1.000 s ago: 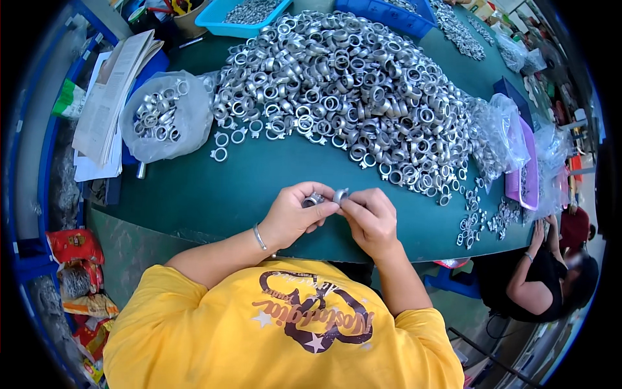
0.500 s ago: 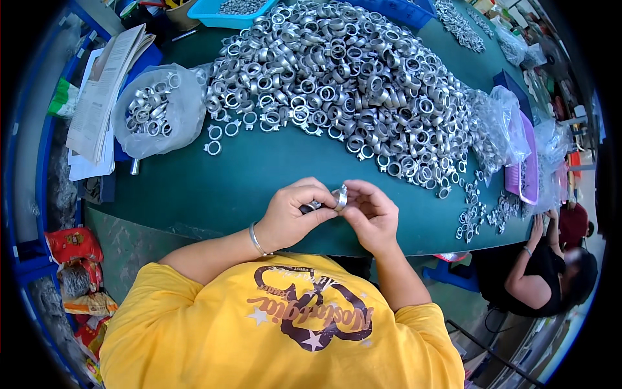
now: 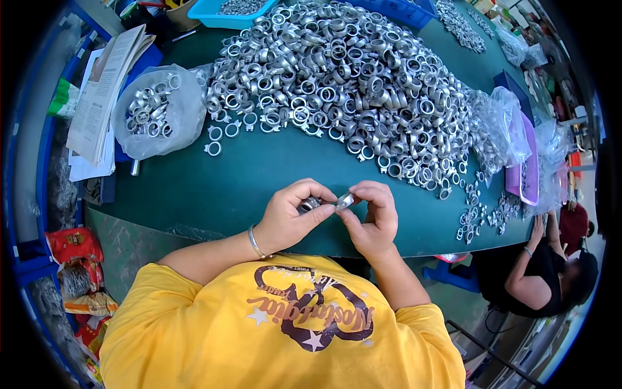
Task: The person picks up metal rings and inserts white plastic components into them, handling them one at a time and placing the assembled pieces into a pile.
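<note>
Above the near edge of the table, a silvery metal ring clamp [image 3: 345,201] sits tilted between my two hands. My right hand [image 3: 374,219] pinches it with thumb and forefinger. The fingertips of my left hand [image 3: 290,211] meet its left side. Further metal ring clamps [image 3: 310,205] are tucked inside my curled left fingers, partly hidden by them. Beyond both hands lies a large pile of similar ring clamps [image 3: 350,84], with a few loose ones at its left front edge.
A clear plastic bag [image 3: 184,126] with ring clamps stands left of the pile, beside papers [image 3: 103,97]. Blue trays [image 3: 227,19] are at the back. On the right are a purple basket [image 3: 530,155], small loose parts [image 3: 472,214] and a co-worker [image 3: 534,279] in black.
The ring clamp between my hands has turned to a flatter tilt. My right fingers have closed in on it, and the clamps within my left hand show more.
</note>
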`<control>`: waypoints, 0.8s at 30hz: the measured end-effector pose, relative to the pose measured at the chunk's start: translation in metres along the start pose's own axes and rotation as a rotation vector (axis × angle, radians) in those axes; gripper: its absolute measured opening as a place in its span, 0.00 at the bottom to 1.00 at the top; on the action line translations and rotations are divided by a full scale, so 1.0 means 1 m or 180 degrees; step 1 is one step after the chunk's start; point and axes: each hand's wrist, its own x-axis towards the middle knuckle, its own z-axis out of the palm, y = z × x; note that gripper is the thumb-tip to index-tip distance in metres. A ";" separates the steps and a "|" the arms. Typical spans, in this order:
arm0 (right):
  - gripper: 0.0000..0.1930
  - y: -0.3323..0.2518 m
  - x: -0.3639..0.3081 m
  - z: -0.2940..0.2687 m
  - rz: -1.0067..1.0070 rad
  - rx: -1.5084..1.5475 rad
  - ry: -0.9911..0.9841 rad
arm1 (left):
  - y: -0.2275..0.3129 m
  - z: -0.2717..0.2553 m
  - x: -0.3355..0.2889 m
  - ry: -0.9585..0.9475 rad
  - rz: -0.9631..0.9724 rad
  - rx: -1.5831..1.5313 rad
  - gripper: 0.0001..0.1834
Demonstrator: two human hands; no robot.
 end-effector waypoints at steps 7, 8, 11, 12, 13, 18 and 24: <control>0.18 -0.005 0.004 0.001 -0.0157 -0.0417 0.0013 | -0.003 0.002 0.001 0.0015 0.0164 -0.0096 0.08; 0.17 -0.006 0.004 0.001 -0.0189 -0.0491 0.0016 | -0.004 0.002 0.001 0.0023 0.0190 -0.0010 0.07; 0.16 -0.012 0.003 0.003 -0.0403 -0.0648 -0.0047 | -0.005 -0.002 0.002 -0.0015 -0.0186 -0.0256 0.07; 0.16 -0.015 0.001 0.005 -0.0494 -0.0689 -0.0081 | -0.003 -0.004 0.002 -0.0074 -0.0628 -0.0680 0.07; 0.15 -0.020 0.002 0.007 -0.0607 -0.0622 -0.0187 | -0.002 -0.005 0.003 -0.0146 -0.1058 -0.1101 0.08; 0.09 0.002 0.019 0.007 -0.0806 -0.0700 -0.0285 | -0.013 -0.014 0.009 -0.0198 -0.2201 -0.3117 0.09; 0.09 0.039 0.051 0.005 -0.0091 -0.2333 -0.0162 | -0.010 -0.009 0.003 -0.0127 -0.1927 -0.2465 0.05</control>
